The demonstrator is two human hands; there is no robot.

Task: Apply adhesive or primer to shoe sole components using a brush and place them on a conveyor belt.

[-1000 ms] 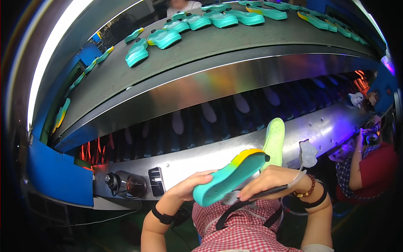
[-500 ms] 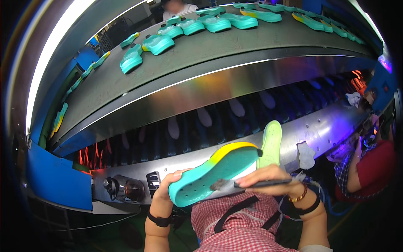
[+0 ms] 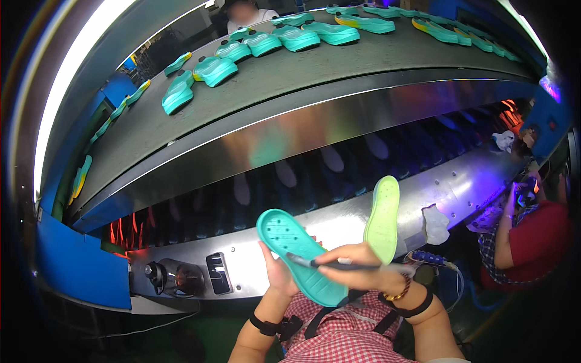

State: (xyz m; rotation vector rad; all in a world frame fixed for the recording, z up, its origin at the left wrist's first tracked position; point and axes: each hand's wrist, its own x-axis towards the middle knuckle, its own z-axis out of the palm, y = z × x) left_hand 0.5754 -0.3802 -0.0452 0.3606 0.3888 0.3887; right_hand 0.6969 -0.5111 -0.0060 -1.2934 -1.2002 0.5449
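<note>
My left hand (image 3: pixel 275 272) supports a teal shoe sole (image 3: pixel 318 284) from its left side, with the inner face turned up and the wide end with small holes pointing away from me. My right hand (image 3: pixel 357 266) is closed around the dark handle of a brush (image 3: pixel 302 261), whose head is against the middle of the sole, slightly blurred. A lime green insole-shaped piece (image 3: pixel 382 221) lies on the metal ledge (image 3: pixel 248 242), just beyond my right hand.
A dark see-through bottle (image 3: pixel 181 277) and a phone (image 3: pixel 218 273) sit on the ledge at left, a white rag (image 3: pixel 436 225) at right. Beyond, a conveyor (image 3: pixel 242 109) carries several teal soles (image 3: pixel 215 71). A co-worker in red (image 3: pixel 538 242) works at far right.
The sole has turned from lying sideways, yellow edge showing, to pointing away from me with its inner face up. My left hand has moved right, beneath it. Belt soles have shifted left.
</note>
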